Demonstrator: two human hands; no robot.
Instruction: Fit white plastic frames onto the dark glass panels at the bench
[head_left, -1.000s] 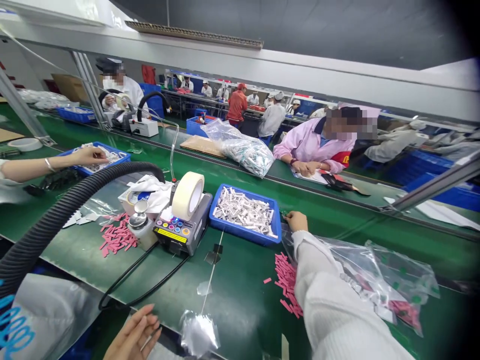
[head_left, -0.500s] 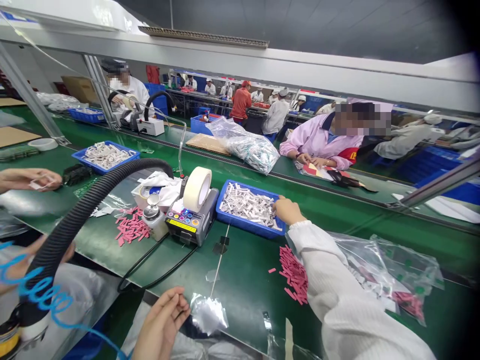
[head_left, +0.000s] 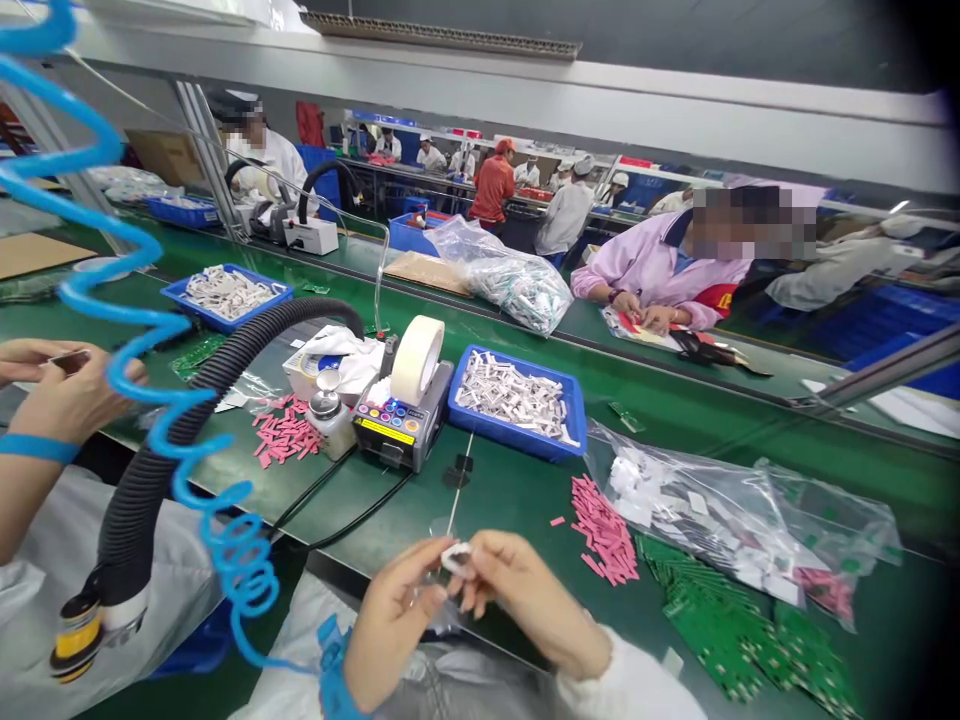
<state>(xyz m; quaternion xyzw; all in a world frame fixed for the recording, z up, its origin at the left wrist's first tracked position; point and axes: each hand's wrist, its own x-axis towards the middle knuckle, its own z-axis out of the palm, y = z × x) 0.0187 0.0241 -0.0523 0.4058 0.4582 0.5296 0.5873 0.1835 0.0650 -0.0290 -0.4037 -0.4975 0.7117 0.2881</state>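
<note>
In front of me, near the bench edge, my left hand [head_left: 401, 610] and my right hand [head_left: 521, 595] meet at the fingertips. Between them they pinch a small white part [head_left: 455, 557] with a greyish side; its exact kind is too small to make out. A blue wristband [head_left: 341, 665] with a coiled cord circles my left wrist. Beyond the hands stands a blue tray [head_left: 517, 446] filled with similar small white pieces. To the right of my right hand lies a pile of pink strips [head_left: 604, 535].
A tape dispenser [head_left: 394, 440] with a tape roll stands left of the tray, beside a pump bottle [head_left: 330, 425]. Green circuit boards [head_left: 720, 620] and a clear bag [head_left: 697, 500] lie at right. A black hose [head_left: 161, 470] and blue coiled cord [head_left: 161, 330] cross the left. A co-worker's hand [head_left: 71, 395] works there.
My right hand has come back from the blue tray to my left hand, and a small white part now shows between their fingers. The arm's withdrawal uncovers the green circuit boards.
</note>
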